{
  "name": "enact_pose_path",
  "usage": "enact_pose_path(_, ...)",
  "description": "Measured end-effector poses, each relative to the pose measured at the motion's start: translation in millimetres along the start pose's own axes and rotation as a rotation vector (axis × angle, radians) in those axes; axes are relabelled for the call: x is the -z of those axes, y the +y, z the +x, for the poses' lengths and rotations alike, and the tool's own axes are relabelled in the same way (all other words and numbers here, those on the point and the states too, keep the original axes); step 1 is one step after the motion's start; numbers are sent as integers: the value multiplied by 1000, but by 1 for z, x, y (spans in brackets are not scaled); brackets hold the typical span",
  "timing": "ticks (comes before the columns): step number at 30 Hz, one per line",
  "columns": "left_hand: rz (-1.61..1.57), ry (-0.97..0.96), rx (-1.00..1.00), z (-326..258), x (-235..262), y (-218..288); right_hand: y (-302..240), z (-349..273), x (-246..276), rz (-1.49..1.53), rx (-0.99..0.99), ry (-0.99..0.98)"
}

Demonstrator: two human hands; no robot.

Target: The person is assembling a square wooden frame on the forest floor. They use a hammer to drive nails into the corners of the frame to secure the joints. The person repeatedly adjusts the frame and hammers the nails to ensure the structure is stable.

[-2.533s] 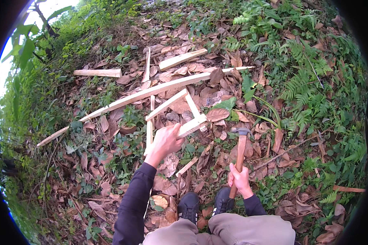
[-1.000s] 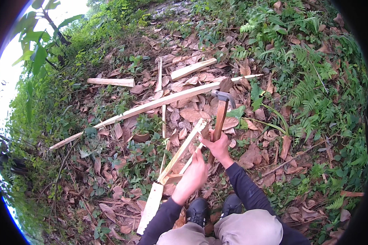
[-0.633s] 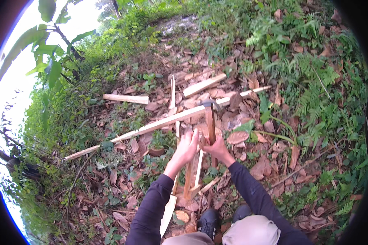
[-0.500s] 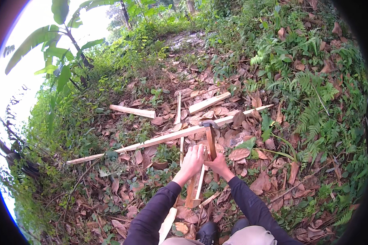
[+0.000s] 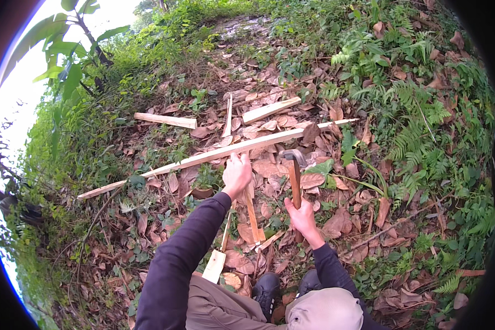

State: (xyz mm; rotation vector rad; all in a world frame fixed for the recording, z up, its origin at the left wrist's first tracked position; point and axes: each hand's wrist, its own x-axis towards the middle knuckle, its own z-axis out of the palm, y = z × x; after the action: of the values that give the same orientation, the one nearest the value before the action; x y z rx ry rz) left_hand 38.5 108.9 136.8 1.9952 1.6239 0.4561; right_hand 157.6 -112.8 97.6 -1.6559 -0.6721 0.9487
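Note:
My left hand [image 5: 236,174] grips the top of a short wooden slat [image 5: 251,212] where it meets a long pale wooden slat [image 5: 203,158] lying across the leaf-covered ground. My right hand [image 5: 302,215] holds a hammer [image 5: 295,176] by its wooden handle, with the metal head raised just right of the left hand. Another slat [image 5: 216,263] lies near my knee.
Loose wood pieces lie beyond the long slat: a short board [image 5: 165,120] at left, a thin strip [image 5: 227,115] and a thicker piece [image 5: 271,110]. Dry leaves cover the ground. Ferns [image 5: 418,137] grow at right, bushes [image 5: 66,71] at left. My shoe [image 5: 266,289] is below.
The view has tilted up and the slats have slid down the frame. My left hand has moved up to where the short slat meets the long one. The hammer has shifted right, away from it.

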Motion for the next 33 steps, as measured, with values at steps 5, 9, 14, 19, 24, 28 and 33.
enact_pose_path(5, 54, -42, -34, 8, 1, -4, 13, -21, -3, -172, 19, -24)
enact_pose_path(9, -50, -25, 82, 6, 6, -9, 2, -17, -23, -193, 55, -36)
enact_pose_path(14, -101, -11, 160, 6, 12, -10, -3, -2, -34, -84, 148, -60)
enact_pose_path(19, -91, 72, 237, 10, 17, -36, -9, 11, -42, -76, 90, -251)
enact_pose_path(24, -135, 107, 226, 10, 16, -44, -40, 4, -45, -127, 214, -217)
enact_pose_path(28, -128, 108, 235, 13, 15, -41, -28, 18, -60, -222, 242, -223)
enact_pose_path(33, -128, 153, 209, 13, 15, -53, -38, 4, -61, -60, 325, -84)
